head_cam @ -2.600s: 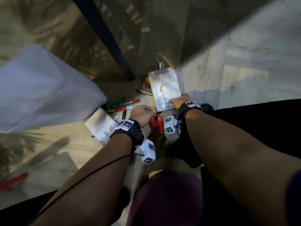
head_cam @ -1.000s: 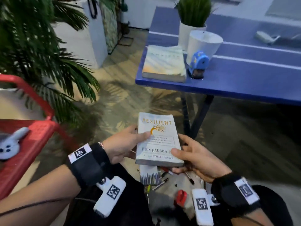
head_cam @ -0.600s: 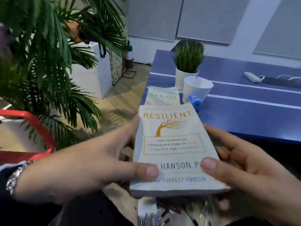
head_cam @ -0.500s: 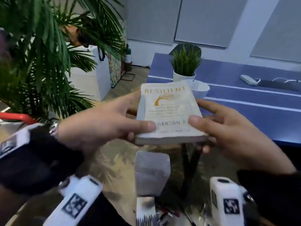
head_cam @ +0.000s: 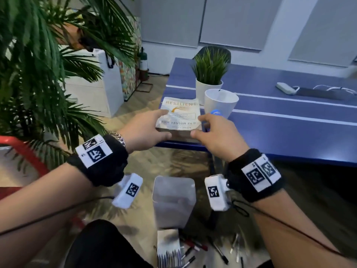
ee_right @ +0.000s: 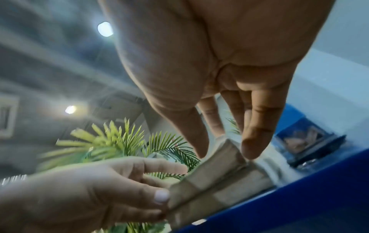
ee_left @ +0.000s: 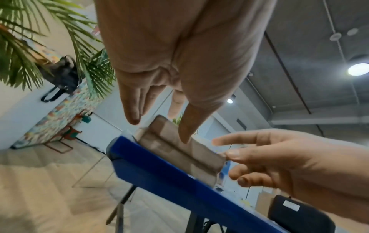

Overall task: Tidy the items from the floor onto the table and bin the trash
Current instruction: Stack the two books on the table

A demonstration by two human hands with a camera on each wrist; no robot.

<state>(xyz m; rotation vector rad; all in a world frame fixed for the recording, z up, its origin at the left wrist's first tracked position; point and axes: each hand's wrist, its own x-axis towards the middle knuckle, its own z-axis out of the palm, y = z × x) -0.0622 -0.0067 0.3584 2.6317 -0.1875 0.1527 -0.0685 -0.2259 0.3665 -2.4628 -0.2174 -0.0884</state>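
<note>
The white "Resilient" book (head_cam: 180, 115) lies flat on another book at the near left corner of the blue table (head_cam: 280, 132). The left wrist view shows the two stacked page edges (ee_left: 179, 151). My left hand (head_cam: 146, 128) is at the book's left side with straight fingers, its thumb tip touching the cover. At the right side, my right hand (head_cam: 214, 132) has relaxed fingers that touch the book's edge (ee_right: 215, 178). On the floor below lie several pens (head_cam: 193, 246) and a notepad (head_cam: 169, 248).
A white cup (head_cam: 220, 102), a blue sharpener (head_cam: 216, 112) and a potted plant (head_cam: 208, 82) stand just behind the books. A translucent bin (head_cam: 173, 200) stands on the floor under the table's edge. At the left are a large palm (head_cam: 38, 64) and a red frame (head_cam: 23, 149).
Both hands lifted the book from the floor, carried it forward and set it on the book on the table. Their grip has loosened to straight fingers.
</note>
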